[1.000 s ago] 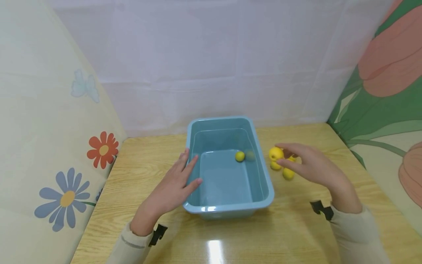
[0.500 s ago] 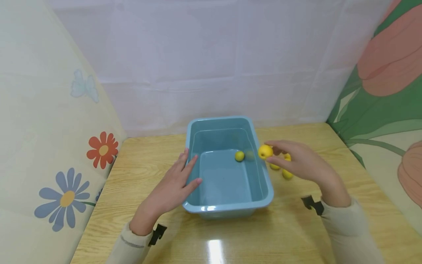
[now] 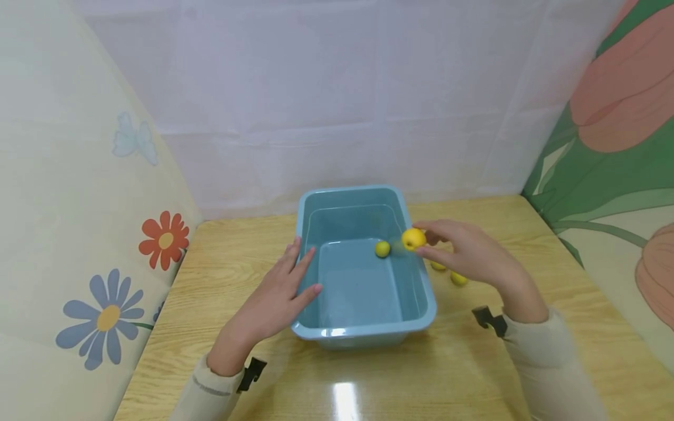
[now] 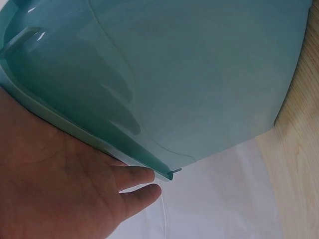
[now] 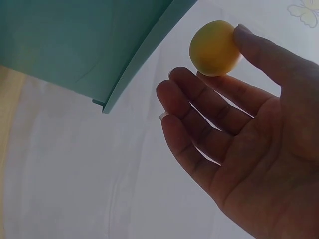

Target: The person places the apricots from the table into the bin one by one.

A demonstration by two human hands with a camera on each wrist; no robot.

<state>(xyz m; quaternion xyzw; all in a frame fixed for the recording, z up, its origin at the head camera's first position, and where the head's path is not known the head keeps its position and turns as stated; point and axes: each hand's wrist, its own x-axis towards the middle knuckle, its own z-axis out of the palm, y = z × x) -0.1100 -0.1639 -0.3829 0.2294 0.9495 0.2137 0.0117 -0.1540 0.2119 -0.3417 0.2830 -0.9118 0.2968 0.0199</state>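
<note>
Beige sleeves (image 3: 547,368): one on each forearm, entering from the bottom edge.
Black wrist pieces (image 3: 251,374): one at each cuff, on the inner side.
Wooden table (image 3: 231,263): pale grain, with a bright patch of reflected light before the tub.
Left hand (image 3: 271,298): fingers extended and spread, resting on the tub's left rim; the left wrist view shows the palm against the rim.
Blue tub (image 3: 358,289): upright on the table between the hands, its long sides running away from the person.
Table fruits (image 3: 458,279): at least two, yellow, just right of the tub, partly hidden behind the right hand.
Right hand (image 3: 468,248): pinching a single fruit between thumb and index finger; the right wrist view shows the other fingers loosely bent, apart from it.
Tub fruit (image 3: 382,249): small, yellow-green, lying on the tub floor near the right wall.
Pinched fruit (image 3: 413,239): round, yellow, seen against the tub's right rim; its height above that rim cannot be told.
Side panels (image 3: 79,210): flowers and a butterfly on the left, large pink blooms with green leaves on the right.
White cloth (image 3: 305,105): creased, hanging behind the table.
</note>
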